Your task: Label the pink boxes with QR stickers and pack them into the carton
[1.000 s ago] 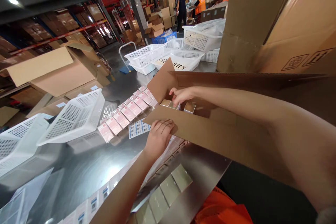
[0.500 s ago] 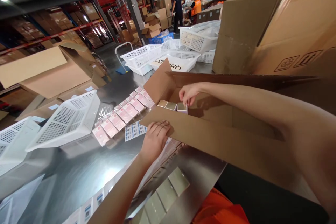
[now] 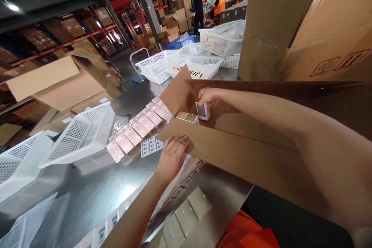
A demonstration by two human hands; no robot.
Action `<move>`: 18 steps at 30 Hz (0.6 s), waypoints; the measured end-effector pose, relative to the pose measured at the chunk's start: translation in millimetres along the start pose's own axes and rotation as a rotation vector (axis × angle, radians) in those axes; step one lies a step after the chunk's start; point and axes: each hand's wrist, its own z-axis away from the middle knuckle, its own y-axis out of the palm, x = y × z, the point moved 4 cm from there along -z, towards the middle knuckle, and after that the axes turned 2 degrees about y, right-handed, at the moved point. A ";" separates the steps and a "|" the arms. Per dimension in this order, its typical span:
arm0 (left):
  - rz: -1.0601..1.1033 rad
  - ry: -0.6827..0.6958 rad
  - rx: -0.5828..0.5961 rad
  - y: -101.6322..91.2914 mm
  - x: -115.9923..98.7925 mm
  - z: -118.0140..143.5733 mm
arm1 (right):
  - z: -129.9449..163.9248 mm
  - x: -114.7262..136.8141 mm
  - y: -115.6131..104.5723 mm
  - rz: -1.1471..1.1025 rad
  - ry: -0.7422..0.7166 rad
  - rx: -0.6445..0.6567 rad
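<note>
My right hand [image 3: 207, 96] is inside an open cardboard carton [image 3: 232, 143], its fingers closed on the top of a small white-and-pink box [image 3: 204, 112]. That box is raised and tilted, with a dark panel on one side. Beside it in the carton, two small gold-topped boxes [image 3: 186, 117] stand close together. My left hand [image 3: 174, 153] grips the carton's near flap, fingers curled over its edge. Just left of the carton lie rows of pink wrapped boxes [image 3: 139, 128] and a sheet of printed labels [image 3: 151, 145]. The carton's floor is partly hidden by the near flap and my right arm.
Gold-topped boxes [image 3: 186, 217] line the metal table's near side, beside a row of white labelled boxes [image 3: 101, 230]. White perforated baskets [image 3: 78, 135] stand left and at the back. A large carton [image 3: 328, 27] rises at right. Two people [image 3: 198, 4] are in the background.
My right hand has lifted the small box up from beside the gold-topped boxes and tilted it, so its side now shows. My left hand stays on the flap.
</note>
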 end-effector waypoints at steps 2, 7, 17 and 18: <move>-0.005 0.002 -0.001 -1.1 0.8 -1.6 | -3.1 14.1 3.1 -0.072 -0.073 -0.077; -0.002 0.002 0.003 -1.8 1.4 -2.4 | 1.7 39.8 34.2 -0.184 -0.214 0.013; 0.031 -0.016 -0.010 3.1 6.2 1.7 | 23.5 -4.4 55.6 -0.174 -0.083 0.288; 0.032 -0.017 -0.010 3.1 6.4 1.8 | 24.2 -6.9 59.4 -0.179 -0.076 0.326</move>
